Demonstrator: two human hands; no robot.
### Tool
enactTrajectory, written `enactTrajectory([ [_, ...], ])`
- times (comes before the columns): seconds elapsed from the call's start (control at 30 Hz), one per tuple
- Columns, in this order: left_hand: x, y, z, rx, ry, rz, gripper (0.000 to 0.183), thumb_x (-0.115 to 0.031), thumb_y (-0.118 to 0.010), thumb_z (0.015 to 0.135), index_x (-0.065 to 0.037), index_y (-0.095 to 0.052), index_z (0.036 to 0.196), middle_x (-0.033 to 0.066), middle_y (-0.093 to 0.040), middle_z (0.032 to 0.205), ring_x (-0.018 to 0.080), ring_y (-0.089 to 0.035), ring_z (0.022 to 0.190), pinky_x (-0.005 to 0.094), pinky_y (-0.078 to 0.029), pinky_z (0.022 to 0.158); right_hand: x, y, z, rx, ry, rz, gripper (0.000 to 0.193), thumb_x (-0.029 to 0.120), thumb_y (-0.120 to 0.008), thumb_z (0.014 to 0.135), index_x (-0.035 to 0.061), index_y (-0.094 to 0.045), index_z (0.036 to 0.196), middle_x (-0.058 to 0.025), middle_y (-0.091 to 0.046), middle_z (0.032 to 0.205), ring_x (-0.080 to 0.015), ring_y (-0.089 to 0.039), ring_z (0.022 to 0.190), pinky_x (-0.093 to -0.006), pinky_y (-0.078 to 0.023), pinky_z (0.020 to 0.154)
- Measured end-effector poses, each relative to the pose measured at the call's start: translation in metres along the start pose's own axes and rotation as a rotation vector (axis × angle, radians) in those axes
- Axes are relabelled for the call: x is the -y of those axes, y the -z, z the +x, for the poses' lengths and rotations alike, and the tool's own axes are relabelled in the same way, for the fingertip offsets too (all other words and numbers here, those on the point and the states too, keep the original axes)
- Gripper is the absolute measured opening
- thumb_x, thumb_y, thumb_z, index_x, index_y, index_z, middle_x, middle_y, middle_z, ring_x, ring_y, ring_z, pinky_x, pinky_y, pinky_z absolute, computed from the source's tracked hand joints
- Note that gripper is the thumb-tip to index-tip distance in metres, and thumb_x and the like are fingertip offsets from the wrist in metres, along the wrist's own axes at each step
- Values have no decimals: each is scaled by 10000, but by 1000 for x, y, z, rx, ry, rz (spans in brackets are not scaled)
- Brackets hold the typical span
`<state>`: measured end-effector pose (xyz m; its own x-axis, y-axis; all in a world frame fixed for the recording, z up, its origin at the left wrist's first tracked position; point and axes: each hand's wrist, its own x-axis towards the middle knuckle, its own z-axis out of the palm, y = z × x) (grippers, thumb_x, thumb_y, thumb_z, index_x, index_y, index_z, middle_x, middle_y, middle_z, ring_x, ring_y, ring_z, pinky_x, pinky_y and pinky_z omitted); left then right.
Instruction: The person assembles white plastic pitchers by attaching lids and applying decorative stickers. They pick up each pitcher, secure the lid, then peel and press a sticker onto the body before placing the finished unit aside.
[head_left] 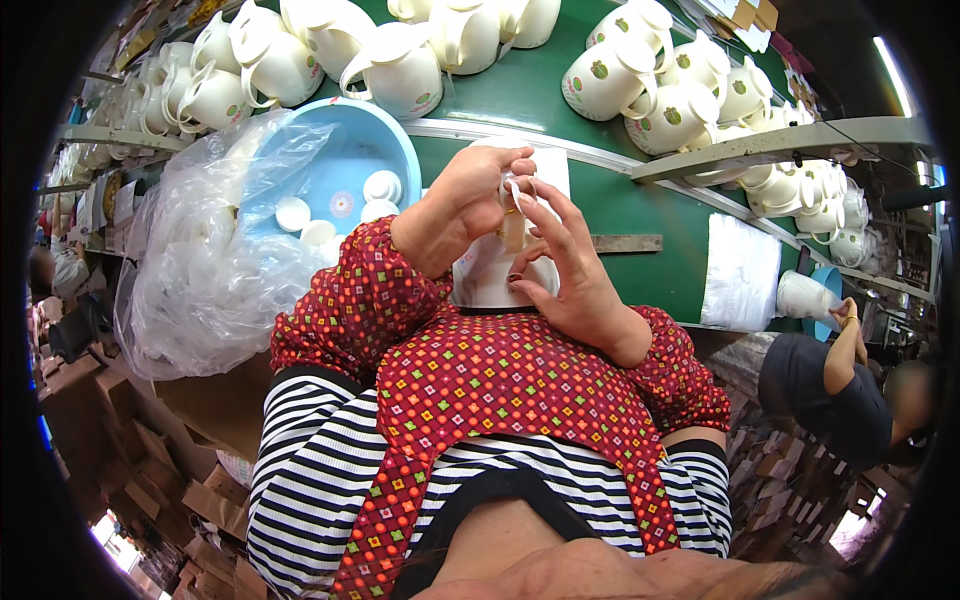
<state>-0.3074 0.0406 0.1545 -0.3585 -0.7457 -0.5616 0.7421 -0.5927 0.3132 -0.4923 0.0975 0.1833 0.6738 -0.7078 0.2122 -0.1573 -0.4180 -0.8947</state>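
Close to my body a white jug (487, 284) stands on the green table, partly hidden by my hands. Above it my left hand (455, 208) is closed, its fingers curled around a small white looped piece (516, 190). On the same piece are the fingertips of my right hand (578, 272), which is bent, with its thumb lower down beside the jug. Whether this piece belongs to the jug I cannot tell. To the left, a light blue basin (400, 150) holds several round white lids (292, 214).
Clear plastic bags (215, 270) are heaped over the basin's left side. White jugs with printed patterns (400, 80) crowd the far table, and more (640, 85) stand right. A stack of clear plastic sheets (741, 270) lies right, near a metal rail (780, 150). Another person (835, 385) works at far right.
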Motion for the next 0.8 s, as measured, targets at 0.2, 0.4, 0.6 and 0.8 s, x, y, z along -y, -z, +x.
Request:
enactTrajectory([
  [0.2,0,-1,-4,-1,7,-14,233,-60,-442,1073,9,-447,1295,-31,-461,766,90,-416,630,272,-419,592,-18,-9,-10,-42,57,-47,986,-112,-803,728,184,-388,1572,-192,-277,1608,-354,-524,1296,-365,-585,911],
  [0.4,4,0,-2,10,47,-85,154,-75,-433,1077,-49,-459,1227,-53,-407,732,69,-358,597,251,-334,569,-43,-10,-12,-331,-59,-423,1161,235,-977,650,118,-322,1602,-217,-271,1621,-294,-516,1208,-435,-486,1019],
  [0.6,0,5,21,84,7,-91,165,-123,-452,1086,-43,-481,1228,-48,-424,740,78,-382,612,255,-353,589,-41,3,-11,-252,-151,-427,1308,471,-964,587,141,-263,1641,-281,-198,1642,-470,-298,1473,-562,-285,1177],
  [0.8,4,3,87,111,-179,276,258,-211,-444,1108,-38,-614,1198,61,-678,954,160,-607,884,321,-474,794,-54,34,-32,-362,-244,-433,1286,408,-978,653,45,-221,1627,-234,-178,1664,-386,-317,1497,-488,-347,1202],
])
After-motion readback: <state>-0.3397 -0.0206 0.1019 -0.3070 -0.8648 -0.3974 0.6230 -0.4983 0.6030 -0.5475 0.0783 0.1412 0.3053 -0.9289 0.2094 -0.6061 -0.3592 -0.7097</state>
